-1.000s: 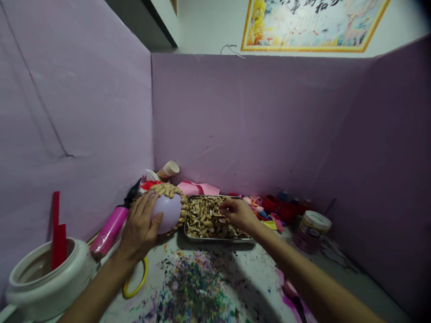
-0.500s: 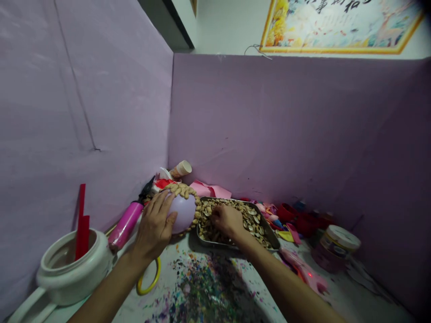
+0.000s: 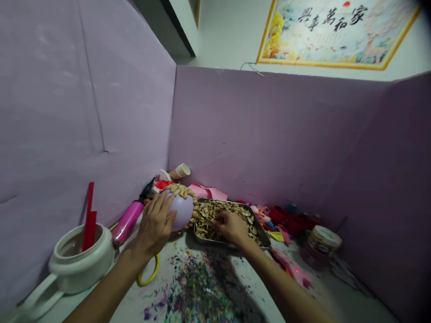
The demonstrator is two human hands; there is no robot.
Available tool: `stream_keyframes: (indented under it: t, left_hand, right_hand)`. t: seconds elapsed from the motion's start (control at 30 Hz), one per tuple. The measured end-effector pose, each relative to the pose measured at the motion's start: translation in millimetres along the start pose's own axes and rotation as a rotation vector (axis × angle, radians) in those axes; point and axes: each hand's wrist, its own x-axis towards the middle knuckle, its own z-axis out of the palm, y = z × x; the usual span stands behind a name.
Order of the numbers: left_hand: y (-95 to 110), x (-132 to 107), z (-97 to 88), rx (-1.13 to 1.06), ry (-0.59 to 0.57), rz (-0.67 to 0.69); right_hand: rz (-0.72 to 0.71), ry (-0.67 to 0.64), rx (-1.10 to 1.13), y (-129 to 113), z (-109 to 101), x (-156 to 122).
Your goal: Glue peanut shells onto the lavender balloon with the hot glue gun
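My left hand (image 3: 155, 223) rests with its fingers over the left side of a pale purple balloon (image 3: 182, 213) and holds it steady. Tan nut shells (image 3: 181, 190) cover the balloon's top and right edge in a band. To the right lies a shallow metal tray (image 3: 222, 244) full of loose shells (image 3: 220, 207), which look like pistachio shells. My right hand (image 3: 232, 227) is down among them, its fingers bent together in a pinch. What those fingertips hold is hidden.
At left stand a white handled pot (image 3: 81, 273) with red sticks (image 3: 90, 231) and a pink bottle (image 3: 128, 220). A yellow ring (image 3: 153, 273) lies near my left wrist. Right of the tray are a pink glue gun (image 3: 292, 268) and a lidded tub (image 3: 323, 244). Purple walls (image 3: 269, 134) enclose the paint-spotted table (image 3: 198, 287).
The view has tilted up slightly and shifted. My right hand stays in the tray, its fingers moving a little among the shells. My left hand keeps its place on the balloon.
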Motion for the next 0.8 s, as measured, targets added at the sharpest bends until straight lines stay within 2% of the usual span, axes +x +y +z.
stream_keyframes:
  t: [0.13,0.2,0.27,0.33,0.4,0.43,0.47,0.5,0.6,0.67,0.8]
  left_hand:
    - [-0.4,-0.6,-2.3,-0.007,-0.005,-0.017]
    - [0.0,-1.9,-5.5,-0.036,0.042,-0.029]
    - [4.0,-4.8,-10.8,-0.112,0.141,-0.046]
    - [15.1,-9.7,-17.5,-0.289,0.249,-0.107]
    - [35.2,-17.0,-22.9,-0.613,0.241,-0.3]
    - [48.3,-21.5,-24.4,-0.811,0.157,-0.44]
    - [62.8,-26.7,-24.8,-1.018,0.02,-0.627]
    - [77.9,-32.6,-24.1,-1.099,-0.081,-0.707]
    - [119.3,-53.1,-18.0,-1.261,-0.344,-0.81]
    - [138.7,-66.9,-13.7,-1.347,-0.472,-0.864]
    - [155.5,-86.1,-9.8,-1.443,-0.598,-0.983]
  right_hand:
    - [0.021,-0.004,0.078,-11.5,13.2,5.1]
    - [0.06,0.01,0.156,-12.5,13.1,5.7]
    - [0.105,0.025,0.266,-12.4,8.7,1.5]
    - [0.142,0.031,0.41,-14.0,2.5,-10.6]
    - [0.169,0.029,0.578,-17.7,-2.6,-32.1]
    - [0.181,0.024,0.662,-19.7,-4.1,-46.0]
    - [0.194,0.018,0.744,-21.3,-4.7,-61.2]
    - [0.211,0.01,0.819,-22.3,-4.5,-77.0]
    - [0.255,0.008,1.0,-19.6,-0.2,-120.4]
    - [0.27,0.044,1.076,-13.8,4.4,-141.1]
    - [0.248,0.132,1.123,0.4,13.6,-162.0]
